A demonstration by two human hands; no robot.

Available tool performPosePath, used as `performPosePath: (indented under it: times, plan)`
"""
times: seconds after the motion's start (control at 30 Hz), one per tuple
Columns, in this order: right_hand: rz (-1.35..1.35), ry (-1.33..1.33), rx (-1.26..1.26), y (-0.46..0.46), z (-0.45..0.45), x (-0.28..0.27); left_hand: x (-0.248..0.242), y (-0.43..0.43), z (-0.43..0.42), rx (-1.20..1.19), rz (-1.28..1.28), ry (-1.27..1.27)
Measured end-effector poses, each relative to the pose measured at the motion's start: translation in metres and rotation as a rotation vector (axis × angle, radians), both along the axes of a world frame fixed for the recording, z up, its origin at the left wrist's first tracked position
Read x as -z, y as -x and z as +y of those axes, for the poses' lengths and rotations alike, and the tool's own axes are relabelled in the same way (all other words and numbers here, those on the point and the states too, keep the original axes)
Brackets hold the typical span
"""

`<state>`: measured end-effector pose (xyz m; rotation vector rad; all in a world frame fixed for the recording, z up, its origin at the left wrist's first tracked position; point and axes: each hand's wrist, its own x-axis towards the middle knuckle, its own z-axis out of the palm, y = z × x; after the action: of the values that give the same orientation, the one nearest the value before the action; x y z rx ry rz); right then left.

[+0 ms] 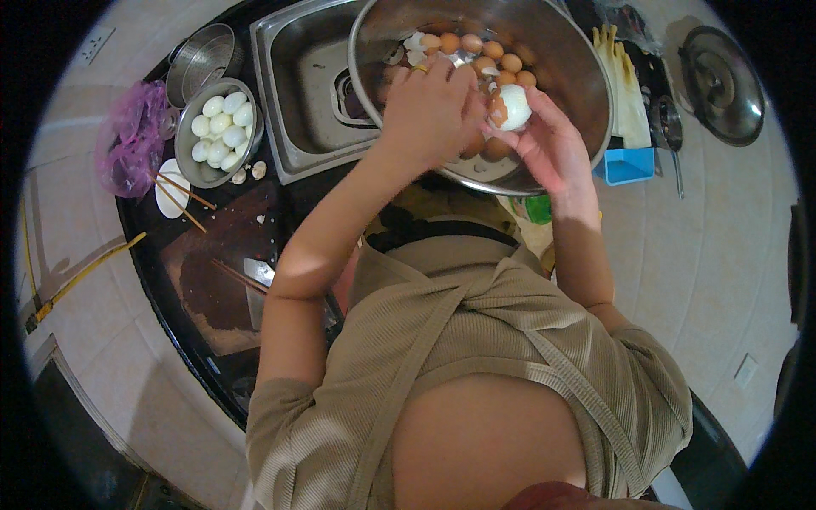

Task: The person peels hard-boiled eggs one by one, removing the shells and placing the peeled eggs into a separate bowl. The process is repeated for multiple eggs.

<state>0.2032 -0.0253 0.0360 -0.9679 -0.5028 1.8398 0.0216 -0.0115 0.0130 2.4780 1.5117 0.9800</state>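
My right hand (561,143) holds a partly peeled egg (515,107) over a large stainless-steel pot (593,83). Its white is bare on the right, while brown shell still clings to the left side. Close against that shelled side is my left hand (437,105), with bent fingers and a ring; its fingertips are partly hidden. Several brown eggs (472,43) lie inside the pot below and beyond my hands. Broken white shell pieces (415,46) sit near the pot's far left wall.
Left of the pot is a steel sink (306,127). Farther left stand a metal bowl (185,143) of peeled eggs, a strainer (201,60), a purple plastic bag (134,140) and chopsticks (182,204). A blue plastic container (628,167) and a pot lid (720,86) are at right.
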Motion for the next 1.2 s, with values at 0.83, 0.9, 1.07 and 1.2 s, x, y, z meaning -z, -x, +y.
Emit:
performPosePath:
  times: [0.83, 0.9, 1.07, 1.2]
  plan:
    - [0.052, -0.084, 0.019, 0.001, -0.009, -0.006, -0.005, -0.002, 0.006, 0.002, -0.117, -0.002]
    - [0.044, -0.073, 0.012, 0.003, -0.01, -0.006, -0.01, -0.01, -0.005, 0.133, -0.162, 0.045]
    - [0.002, -0.067, -0.011, 0.007, -0.012, -0.008, -0.009, -0.019, -0.006, 0.11, -0.174, -0.076]
    - [-0.118, -0.095, -0.007, 0.007, -0.014, -0.008, -0.005, -0.014, 0.001, 0.072, -0.206, 0.134]
